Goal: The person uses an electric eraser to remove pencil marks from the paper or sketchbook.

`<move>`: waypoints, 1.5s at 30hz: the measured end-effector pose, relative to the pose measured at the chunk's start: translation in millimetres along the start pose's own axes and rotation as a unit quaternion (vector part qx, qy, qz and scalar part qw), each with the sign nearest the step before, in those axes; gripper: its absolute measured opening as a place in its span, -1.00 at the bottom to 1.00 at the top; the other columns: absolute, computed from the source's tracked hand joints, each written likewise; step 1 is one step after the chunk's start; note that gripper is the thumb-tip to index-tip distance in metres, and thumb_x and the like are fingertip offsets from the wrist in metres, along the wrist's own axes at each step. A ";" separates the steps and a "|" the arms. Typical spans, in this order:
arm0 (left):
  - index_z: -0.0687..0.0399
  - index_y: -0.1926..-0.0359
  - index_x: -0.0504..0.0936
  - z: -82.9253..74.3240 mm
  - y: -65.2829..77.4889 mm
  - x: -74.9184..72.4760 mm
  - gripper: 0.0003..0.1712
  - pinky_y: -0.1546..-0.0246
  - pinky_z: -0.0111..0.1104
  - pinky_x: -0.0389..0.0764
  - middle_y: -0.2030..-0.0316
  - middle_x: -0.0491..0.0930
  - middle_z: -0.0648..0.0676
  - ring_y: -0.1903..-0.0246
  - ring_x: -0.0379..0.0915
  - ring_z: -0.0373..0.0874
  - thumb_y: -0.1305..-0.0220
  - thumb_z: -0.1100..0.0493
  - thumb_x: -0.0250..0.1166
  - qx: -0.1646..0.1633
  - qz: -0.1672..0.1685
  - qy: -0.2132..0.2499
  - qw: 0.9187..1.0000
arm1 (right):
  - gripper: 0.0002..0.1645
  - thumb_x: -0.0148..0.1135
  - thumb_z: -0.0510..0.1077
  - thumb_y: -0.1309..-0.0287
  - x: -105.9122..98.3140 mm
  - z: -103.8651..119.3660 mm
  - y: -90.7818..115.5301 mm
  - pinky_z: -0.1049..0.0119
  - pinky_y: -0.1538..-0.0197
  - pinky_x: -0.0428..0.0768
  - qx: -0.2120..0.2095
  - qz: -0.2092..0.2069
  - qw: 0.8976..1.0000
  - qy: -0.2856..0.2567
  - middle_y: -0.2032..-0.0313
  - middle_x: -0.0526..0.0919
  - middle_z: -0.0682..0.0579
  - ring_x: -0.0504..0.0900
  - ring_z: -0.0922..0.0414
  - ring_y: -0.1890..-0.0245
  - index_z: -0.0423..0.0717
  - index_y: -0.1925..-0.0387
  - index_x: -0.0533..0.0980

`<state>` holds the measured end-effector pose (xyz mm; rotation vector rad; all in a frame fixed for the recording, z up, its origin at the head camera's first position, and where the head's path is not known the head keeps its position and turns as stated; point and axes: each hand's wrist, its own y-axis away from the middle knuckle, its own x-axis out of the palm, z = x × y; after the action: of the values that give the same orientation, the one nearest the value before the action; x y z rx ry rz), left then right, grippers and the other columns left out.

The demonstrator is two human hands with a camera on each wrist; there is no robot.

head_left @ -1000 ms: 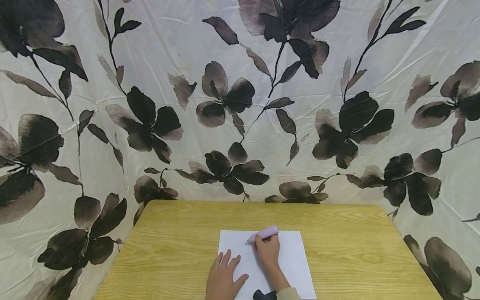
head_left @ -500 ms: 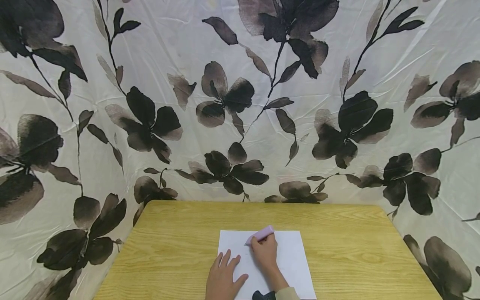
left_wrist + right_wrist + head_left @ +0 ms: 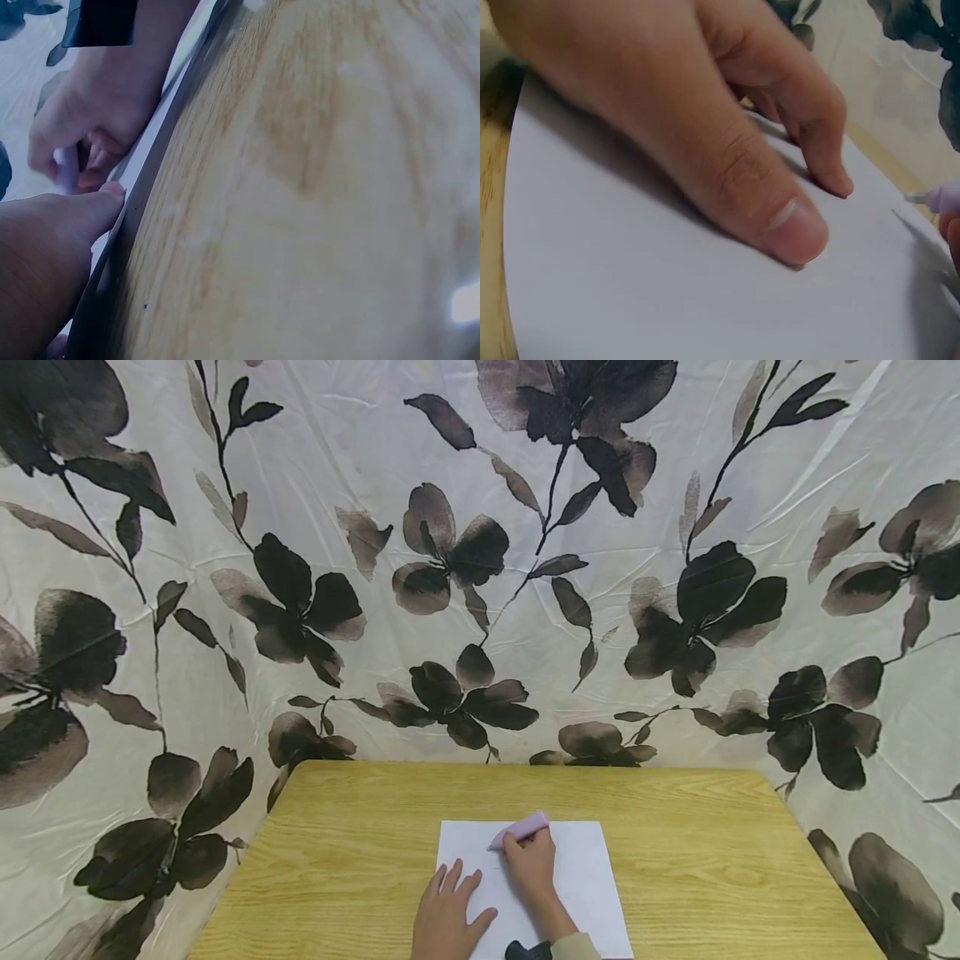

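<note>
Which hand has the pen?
The right hand: it grips the lilac pen. The left hand holds nothing and rests on the white paper, fingers spread.

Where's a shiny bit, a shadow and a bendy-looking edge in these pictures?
Left wrist view: a white glare patch shines on the table, at the lower right; right wrist view: shadows fall on the paper under the left hand and below the pen, and the paper's left edge looks bowed; head view: light looks fairly even across the table.
</note>
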<state>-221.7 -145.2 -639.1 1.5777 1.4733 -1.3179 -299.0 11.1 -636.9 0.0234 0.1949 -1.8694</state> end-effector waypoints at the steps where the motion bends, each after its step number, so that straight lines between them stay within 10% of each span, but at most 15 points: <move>1: -0.01 -0.14 0.59 -0.5 0.1 -0.1 -0.30 -0.21 0.11 0.32 -0.21 0.45 0.25 -0.24 0.26 0.28 -0.12 -0.34 0.28 0.001 0.001 -0.001 1.000 | -0.72 0.27 -0.35 -0.04 -1.0 0.5 -0.3 0.38 0.57 0.54 0.008 -0.008 1.000 -0.027 0.58 0.53 0.00 0.52 0.17 0.62 -0.26 0.23 0.36; 12: -0.02 -0.16 0.58 -6.3 -1.6 -5.7 -0.30 -0.24 0.12 0.28 -0.23 0.43 0.25 -0.26 0.23 0.29 -0.15 -0.36 0.24 -0.003 0.010 -0.003 1.000 | -0.85 0.11 -0.35 -0.23 -34.1 13.8 -18.1 0.38 0.55 0.62 0.073 -0.072 0.967 -0.235 0.59 0.58 -0.09 0.58 0.17 0.65 -0.35 0.23 0.34; 25: 0.02 -0.15 0.59 -3.9 1.6 -8.3 -0.32 -0.24 0.14 0.28 -0.21 0.44 0.28 -0.25 0.24 0.29 -0.16 -0.31 0.27 0.007 -0.013 0.004 1.000 | -0.82 0.10 -0.45 -0.14 -105.0 4.2 -20.1 0.43 0.67 0.54 0.038 -0.134 0.979 -0.153 0.64 0.52 -0.05 0.52 0.22 0.72 -0.32 0.25 0.30; 45: 0.04 -0.15 0.58 -6.3 1.3 -7.2 -0.32 -0.26 0.11 0.27 -0.22 0.43 0.29 -0.26 0.23 0.29 -0.16 -0.30 0.26 0.008 -0.007 0.007 1.000 | -0.71 0.25 -0.41 0.04 -112.2 -10.0 9.9 0.44 0.62 0.49 -0.009 -0.137 0.990 0.035 0.58 0.47 0.00 0.45 0.27 0.66 -0.31 0.28 0.33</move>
<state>-218.0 -142.3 -630.7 1.5925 1.4891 -1.3322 -256.4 115.9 -635.1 0.0522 0.2749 -2.1414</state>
